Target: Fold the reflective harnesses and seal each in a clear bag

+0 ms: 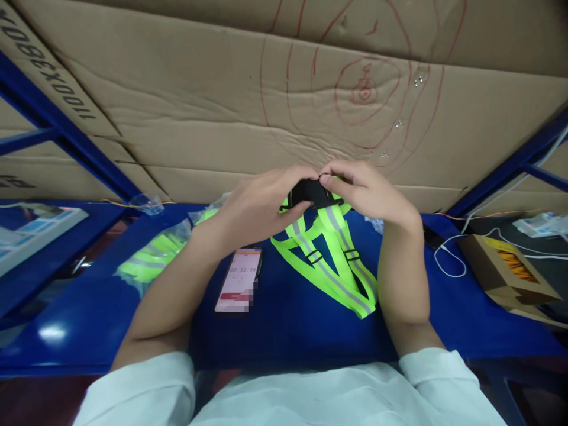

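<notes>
A neon-yellow reflective vest of straps with grey stripes and black slide buckles hangs down onto the blue table in front of me. At its upper end is a black piece, held by my left hand between thumb and fingers. My right hand is closed with thumb and fingertips pinched at the top right edge of that black piece, close to the left fingertips. Yellow strap also shows just under the right fingers. What exactly the right fingertips grip is partly hidden.
A phone with a running timer lies left of the straps. Bagged yellow vests lie beyond my left forearm. An open cardboard box and white cable are at right. A cardboard wall with red rings stands behind the table.
</notes>
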### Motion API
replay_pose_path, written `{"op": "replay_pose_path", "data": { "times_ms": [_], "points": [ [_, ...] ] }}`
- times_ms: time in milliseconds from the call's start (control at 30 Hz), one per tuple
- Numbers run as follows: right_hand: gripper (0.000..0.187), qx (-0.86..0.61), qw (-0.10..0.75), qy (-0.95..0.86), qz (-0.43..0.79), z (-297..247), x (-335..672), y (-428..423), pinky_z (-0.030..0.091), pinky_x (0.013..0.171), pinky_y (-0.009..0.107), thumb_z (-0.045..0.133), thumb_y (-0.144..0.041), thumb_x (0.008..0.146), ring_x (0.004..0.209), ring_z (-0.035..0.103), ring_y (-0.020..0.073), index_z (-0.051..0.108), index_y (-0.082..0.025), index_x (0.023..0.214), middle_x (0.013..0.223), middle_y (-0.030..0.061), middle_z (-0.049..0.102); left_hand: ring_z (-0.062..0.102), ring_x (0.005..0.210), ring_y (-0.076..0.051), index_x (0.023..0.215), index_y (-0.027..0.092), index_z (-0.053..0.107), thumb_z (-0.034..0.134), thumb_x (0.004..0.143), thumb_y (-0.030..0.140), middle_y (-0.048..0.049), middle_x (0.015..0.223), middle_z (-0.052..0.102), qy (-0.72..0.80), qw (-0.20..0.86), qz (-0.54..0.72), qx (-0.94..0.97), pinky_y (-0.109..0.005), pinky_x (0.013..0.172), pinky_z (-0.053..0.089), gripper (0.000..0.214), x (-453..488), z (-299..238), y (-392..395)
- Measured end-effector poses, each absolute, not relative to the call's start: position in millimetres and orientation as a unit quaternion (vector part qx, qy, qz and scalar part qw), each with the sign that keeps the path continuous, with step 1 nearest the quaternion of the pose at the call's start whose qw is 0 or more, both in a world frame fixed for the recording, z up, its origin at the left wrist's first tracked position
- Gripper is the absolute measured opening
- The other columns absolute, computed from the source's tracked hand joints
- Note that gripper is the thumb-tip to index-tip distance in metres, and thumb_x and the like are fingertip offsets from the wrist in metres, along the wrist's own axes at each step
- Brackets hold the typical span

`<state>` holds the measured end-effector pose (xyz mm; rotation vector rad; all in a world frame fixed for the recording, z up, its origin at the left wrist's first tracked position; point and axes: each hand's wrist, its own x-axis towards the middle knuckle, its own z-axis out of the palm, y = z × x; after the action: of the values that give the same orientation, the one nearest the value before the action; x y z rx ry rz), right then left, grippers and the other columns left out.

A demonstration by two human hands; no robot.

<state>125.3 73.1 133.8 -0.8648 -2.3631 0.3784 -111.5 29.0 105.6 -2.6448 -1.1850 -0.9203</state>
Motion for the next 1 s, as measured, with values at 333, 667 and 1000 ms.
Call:
{"op": "replay_pose_path", "data": {
  "times_ms": [333,667,1000],
  "points": [
    [0.027,-0.294,0.282,-0.897,0.174,134.0,121.8,67.2,0.032,0.069,0.028,0.055,-0.042,0.103,0.067,0.047,0.0124,0.065,-0.019,0.092,0.072,-0.0026,0.058,0.076,0.097,-0.034,0.116,0.021,0.069,0.063,0.095,0.047,-0.0109,0.102,0.080,-0.445,0.208,-0.220,-0.843,-0.039,0.077,0.050,0.034,-118.7,111.0,32.9],
    [0.031,-0.321,0.223,-0.909,0.142,128.9,118.1,79.5,0.029,0.069,0.030,0.052,-0.041,0.104,0.066,0.046,0.0128,0.060,-0.018,0.083,0.068,-0.0022,0.053,0.076,0.097,-0.030,0.127,0.024,0.069,0.063,0.096,0.051,-0.0077,0.105,0.081,-0.485,0.155,-0.152,-0.847,-0.034,0.079,0.046,0.042,-125.9,115.5,41.9],
    [0.034,-0.324,0.198,-0.913,0.151,124.2,105.5,83.9,0.029,0.071,0.031,0.045,-0.041,0.106,0.071,0.047,0.0140,0.051,-0.020,0.080,0.073,-0.0005,0.053,0.073,0.090,-0.023,0.128,0.028,0.072,0.064,0.089,0.056,-0.0037,0.099,0.080,-0.486,0.041,-0.139,-0.862,-0.029,0.080,0.045,0.048,-144.7,130.0,49.3]
  ]
}}
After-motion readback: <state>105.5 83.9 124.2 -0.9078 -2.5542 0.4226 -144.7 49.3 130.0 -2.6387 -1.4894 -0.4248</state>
